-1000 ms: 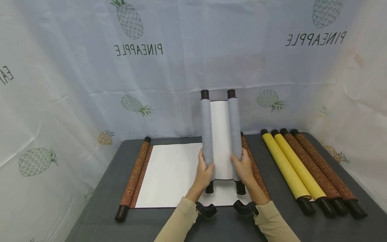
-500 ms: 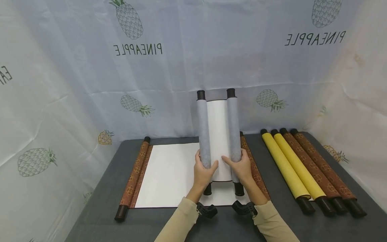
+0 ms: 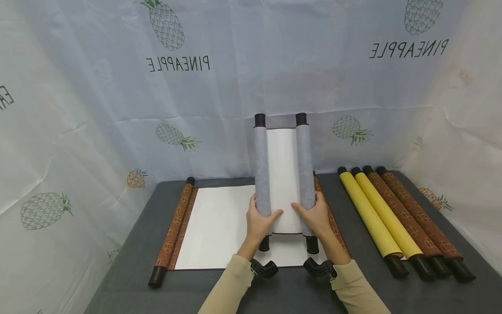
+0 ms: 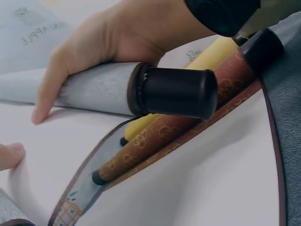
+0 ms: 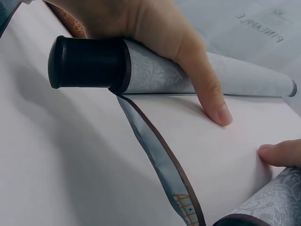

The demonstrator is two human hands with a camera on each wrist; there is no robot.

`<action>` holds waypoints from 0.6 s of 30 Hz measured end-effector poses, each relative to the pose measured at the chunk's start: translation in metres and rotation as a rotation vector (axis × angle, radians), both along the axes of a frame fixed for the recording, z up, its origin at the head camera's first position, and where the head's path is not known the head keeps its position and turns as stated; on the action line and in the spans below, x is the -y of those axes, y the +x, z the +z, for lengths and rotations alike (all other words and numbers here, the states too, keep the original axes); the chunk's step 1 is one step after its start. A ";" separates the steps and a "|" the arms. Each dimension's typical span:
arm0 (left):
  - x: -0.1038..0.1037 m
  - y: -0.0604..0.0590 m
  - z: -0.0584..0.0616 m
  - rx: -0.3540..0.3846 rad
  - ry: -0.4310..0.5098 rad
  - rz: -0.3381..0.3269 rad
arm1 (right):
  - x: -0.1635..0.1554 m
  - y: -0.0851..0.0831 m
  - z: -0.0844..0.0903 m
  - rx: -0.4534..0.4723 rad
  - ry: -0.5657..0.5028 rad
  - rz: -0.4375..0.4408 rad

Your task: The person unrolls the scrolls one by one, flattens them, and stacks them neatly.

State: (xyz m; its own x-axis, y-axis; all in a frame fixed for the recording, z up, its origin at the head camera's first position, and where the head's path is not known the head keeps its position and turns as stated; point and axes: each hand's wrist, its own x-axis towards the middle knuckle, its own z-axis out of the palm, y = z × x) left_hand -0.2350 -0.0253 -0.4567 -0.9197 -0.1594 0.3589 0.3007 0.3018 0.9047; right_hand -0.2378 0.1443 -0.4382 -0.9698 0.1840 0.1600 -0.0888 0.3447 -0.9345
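A partly unrolled grey-blue scroll (image 3: 281,183) is held up in front of me, a strip of white paper showing between its two rolls. My left hand (image 3: 257,224) grips the left roll (image 3: 262,170) near its lower end, its thumb on the white paper. Likewise, my right hand (image 3: 317,219) holds the right roll (image 3: 305,170), thumb reaching inward over the paper. Black end knobs stick out at top and bottom; one knob (image 4: 178,93) shows close up in the left wrist view. In the right wrist view, the right thumb (image 5: 216,106) presses along the paper beside the roll.
Beneath the held scroll, a larger brown-patterned scroll lies spread on the dark grey table (image 3: 125,261), with white paper (image 3: 213,231) between its left roll (image 3: 174,231) and right roll (image 3: 332,218). Two yellow rolls (image 3: 370,213) and two brown rolls (image 3: 425,218) lie at the right. Pineapple-printed curtains surround the table.
The two grey-blue rolls have moved apart, mostly the left one going left, so the white strip is wider. The right thumb has shifted inward onto the paper.
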 end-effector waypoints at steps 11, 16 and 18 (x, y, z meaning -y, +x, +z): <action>0.008 -0.004 0.002 0.044 0.030 -0.046 | -0.008 -0.005 0.000 -0.033 0.017 0.004; 0.012 -0.007 0.003 0.084 0.032 -0.043 | -0.012 -0.006 0.002 -0.039 0.003 0.018; 0.013 -0.008 0.003 0.079 0.033 -0.036 | -0.013 -0.006 0.003 -0.030 0.011 0.016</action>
